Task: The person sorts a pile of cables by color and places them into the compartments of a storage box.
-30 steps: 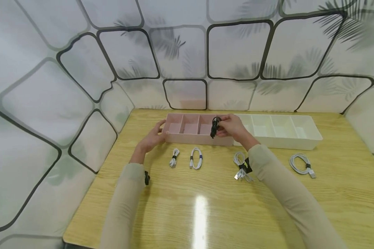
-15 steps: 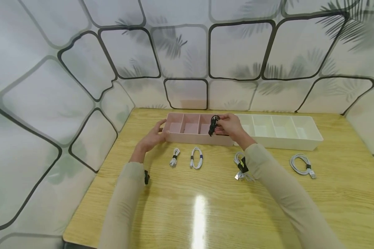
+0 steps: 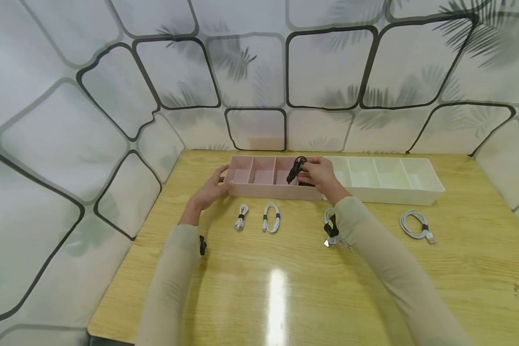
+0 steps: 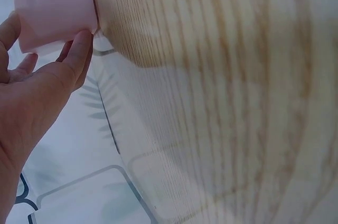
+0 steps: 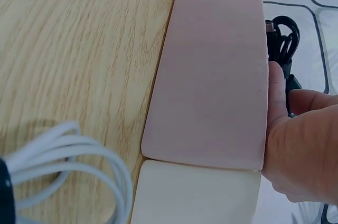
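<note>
My right hand (image 3: 322, 175) pinches a coiled black cable (image 3: 296, 169) over the right part of the pink divided box (image 3: 272, 191). In the right wrist view the cable's loops (image 5: 285, 44) stand above the box's rim, with a metal plug end beside them. Something dark shows low in the compartment under these fingers, mostly hidden. My left hand (image 3: 210, 191) rests its fingers and thumb against the box's left end. The left wrist view has those fingertips (image 4: 82, 39) touching the pink end wall.
A white divided box (image 3: 391, 194) adjoins the pink one on the right. In front lie coiled white cables: a small bundle (image 3: 241, 217), a loop with dark ties (image 3: 271, 218), one partly behind the right sleeve (image 3: 328, 216), another (image 3: 416, 226) farther right. A patterned curtain (image 3: 255, 72) hangs behind.
My right hand has moved slightly left with the black cable, which now tilts more and sits farther over the pink box. The left hand keeps its place on the box's end.
</note>
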The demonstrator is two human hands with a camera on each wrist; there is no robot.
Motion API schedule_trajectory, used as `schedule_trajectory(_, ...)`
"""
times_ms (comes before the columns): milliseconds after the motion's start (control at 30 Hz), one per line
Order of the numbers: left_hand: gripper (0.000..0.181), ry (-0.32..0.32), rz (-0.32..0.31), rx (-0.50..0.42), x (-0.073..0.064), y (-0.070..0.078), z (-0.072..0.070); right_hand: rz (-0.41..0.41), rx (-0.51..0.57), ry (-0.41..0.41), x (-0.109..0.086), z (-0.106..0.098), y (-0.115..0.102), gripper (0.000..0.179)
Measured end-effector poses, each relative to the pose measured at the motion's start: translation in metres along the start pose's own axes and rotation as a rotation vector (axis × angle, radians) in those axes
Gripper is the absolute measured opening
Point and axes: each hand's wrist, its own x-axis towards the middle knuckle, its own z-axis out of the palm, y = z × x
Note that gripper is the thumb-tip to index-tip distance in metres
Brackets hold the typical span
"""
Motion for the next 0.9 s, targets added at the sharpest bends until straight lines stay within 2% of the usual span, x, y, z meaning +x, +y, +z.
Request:
schedule_trajectory(200,0.068,-0.005,-0.005,-0.021,0.0004,0.0009,-0.0025,0.009,-0.009,0.002,0.0032,0.0009,-0.0002,0.038)
schedule_trajectory(467,0.068,-0.013,-0.008,0.03,-0.002,-0.0002,-0.0011,0.005,-0.066,0.022,0.005,0.0017,0.0052,0.036)
schedule_trajectory(900,0.068,-0.018,0.004,-0.029,0.0,-0.0007,-0.0006,-0.01,-0.075,-0.004,0.0022,0.0004,0.0045,0.037)
